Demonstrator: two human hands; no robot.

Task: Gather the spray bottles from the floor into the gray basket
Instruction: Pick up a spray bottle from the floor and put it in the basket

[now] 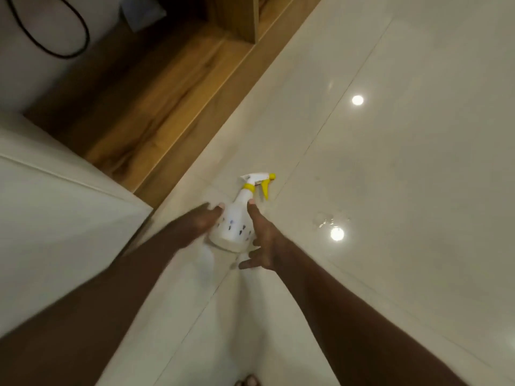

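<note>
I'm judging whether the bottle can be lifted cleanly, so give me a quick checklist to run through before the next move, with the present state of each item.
1. spray bottle within reach, between both hands: ok.
2. left hand on the bottle's side: cannot tell, blurred.
3. right hand closed on the bottle: not ok, fingers spread beside it.
4. Yellow trigger clear of the fingers: ok.
5. Floor around the bottle dry: not ok, small puddle to its right.
6. Gray basket located: cannot tell, not in view.

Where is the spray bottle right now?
In the head view, the spray bottle sits centre frame on the tiled floor, between the left hand and right hand.
</note>
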